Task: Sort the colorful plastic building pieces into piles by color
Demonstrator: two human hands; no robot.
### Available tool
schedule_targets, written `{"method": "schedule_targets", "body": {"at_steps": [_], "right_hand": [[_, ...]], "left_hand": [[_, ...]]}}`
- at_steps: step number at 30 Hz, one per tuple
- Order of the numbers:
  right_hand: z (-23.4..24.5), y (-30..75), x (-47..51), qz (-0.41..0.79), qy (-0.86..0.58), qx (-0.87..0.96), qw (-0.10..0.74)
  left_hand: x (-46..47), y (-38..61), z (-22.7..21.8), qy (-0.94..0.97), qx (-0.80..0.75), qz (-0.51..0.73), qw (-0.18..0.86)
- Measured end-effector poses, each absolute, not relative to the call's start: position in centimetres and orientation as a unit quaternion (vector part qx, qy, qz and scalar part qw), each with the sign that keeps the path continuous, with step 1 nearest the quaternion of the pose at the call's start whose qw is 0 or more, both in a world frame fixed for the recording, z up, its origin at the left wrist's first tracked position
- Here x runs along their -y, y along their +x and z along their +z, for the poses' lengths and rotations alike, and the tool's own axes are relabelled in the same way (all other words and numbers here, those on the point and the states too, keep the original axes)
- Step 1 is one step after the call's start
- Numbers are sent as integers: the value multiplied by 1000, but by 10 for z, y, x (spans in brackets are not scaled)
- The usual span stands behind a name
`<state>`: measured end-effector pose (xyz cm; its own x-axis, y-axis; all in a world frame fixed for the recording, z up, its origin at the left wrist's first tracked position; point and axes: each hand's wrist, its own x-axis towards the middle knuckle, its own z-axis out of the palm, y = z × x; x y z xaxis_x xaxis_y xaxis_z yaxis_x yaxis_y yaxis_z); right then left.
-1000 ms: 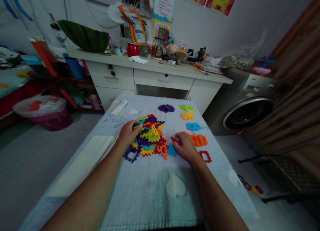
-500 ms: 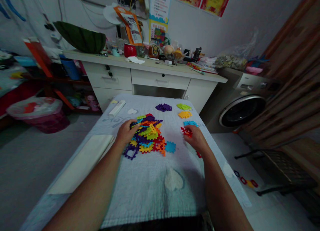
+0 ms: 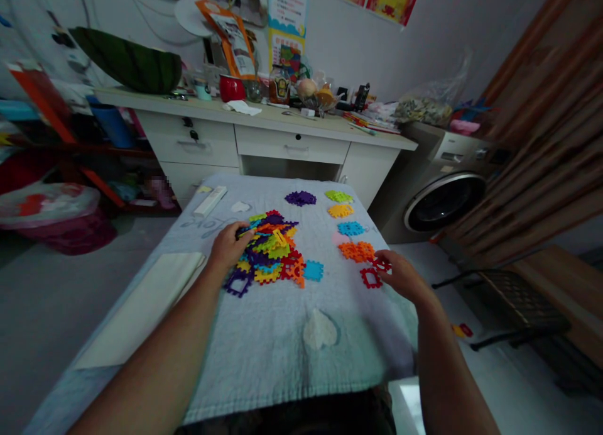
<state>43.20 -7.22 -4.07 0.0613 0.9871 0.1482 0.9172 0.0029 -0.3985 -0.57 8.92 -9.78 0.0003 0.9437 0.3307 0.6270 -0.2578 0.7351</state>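
In the head view, your right hand [image 3: 404, 275] has moved outward from near the blue toothed plastic square [image 3: 313, 270] to the right side of the cloth-covered table [image 3: 273, 347], fingers pinching a red toothed plastic piece [image 3: 383, 265] just beside the hollow red plastic square [image 3: 364, 279], bringing red near red. Your left hand [image 3: 228, 245] stays at the mixed multicoloured plastic pile's [image 3: 269, 249] left edge; I cannot tell whether its fingers grip anything

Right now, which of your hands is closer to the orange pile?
The right hand: it is just beside the orange pile, to its right, holding a red piece. The left hand is farther away, at the left edge of the mixed heap.
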Motion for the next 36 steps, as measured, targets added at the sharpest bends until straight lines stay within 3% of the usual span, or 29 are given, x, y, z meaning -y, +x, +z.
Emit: {"method": "schedule_targets", "body": {"at_steps": [5, 14, 27, 36], "right_hand": [[-47, 428, 83, 112, -695, 681, 202], [-52, 407, 85, 82, -723, 678, 104], [-46, 408, 88, 98, -694, 711, 59], [-20, 341, 70, 116, -615, 767, 143]], "left_hand": [[-88, -5, -96, 676, -584, 409, 190], [-89, -5, -97, 676, -588, 402, 190], [-87, -5, -96, 670, -587, 410, 195], [-89, -6, -100, 672, -581, 413, 201]]}}
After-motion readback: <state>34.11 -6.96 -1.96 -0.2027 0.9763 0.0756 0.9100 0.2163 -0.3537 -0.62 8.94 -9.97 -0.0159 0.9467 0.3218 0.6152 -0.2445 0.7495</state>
